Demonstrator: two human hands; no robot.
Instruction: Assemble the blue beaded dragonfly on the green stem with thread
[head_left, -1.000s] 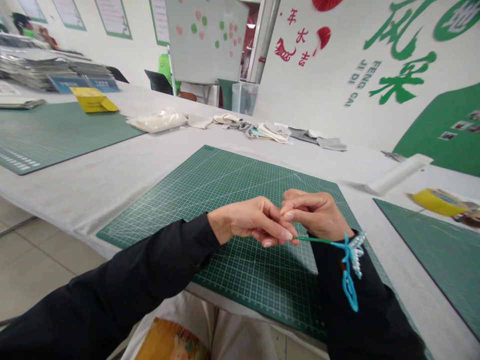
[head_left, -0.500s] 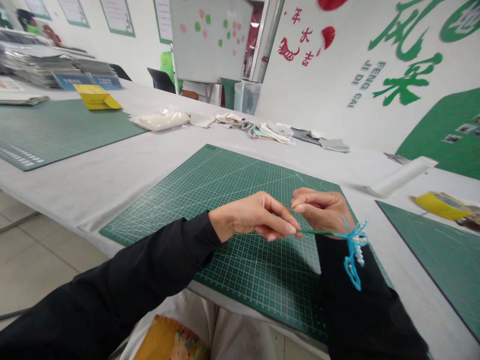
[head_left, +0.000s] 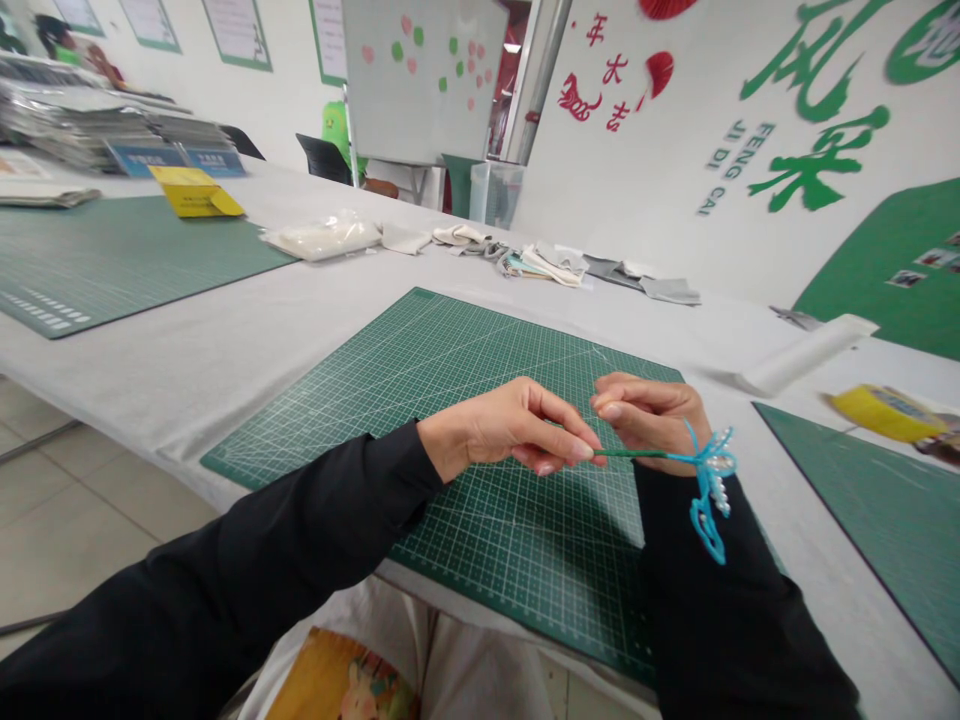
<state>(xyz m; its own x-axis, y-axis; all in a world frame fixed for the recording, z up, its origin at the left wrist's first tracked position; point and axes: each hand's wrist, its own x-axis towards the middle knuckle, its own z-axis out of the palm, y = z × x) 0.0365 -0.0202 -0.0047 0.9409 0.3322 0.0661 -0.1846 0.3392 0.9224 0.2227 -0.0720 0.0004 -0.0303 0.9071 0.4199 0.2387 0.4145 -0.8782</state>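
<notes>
Between thumb and fingers, my left hand (head_left: 536,430) pinches the end of a thin green stem. The stem belongs to a beaded wire flower (head_left: 709,475), whose light blue loops and white pearl-like beads sit at its right end. The flower points to the right, past my right wrist, with one blue loop hanging down. Just beyond the stem, my right hand (head_left: 649,410) is closed in a pinch; whatever it holds is too small or hidden to name. Both hands are above a green cutting mat (head_left: 480,545) marked with a white grid.
Other cutting mats lie left (head_left: 135,260) and right (head_left: 885,540). A yellow packet (head_left: 196,192), a plastic bag (head_left: 322,238) and cloth pieces (head_left: 551,265) lie farther back. A white roll (head_left: 814,355) and a yellow object (head_left: 885,413) are at the right.
My right hand has shifted slightly right, away from the left fingers. The flower and its stem have risen a little. My left hand keeps its hold.
</notes>
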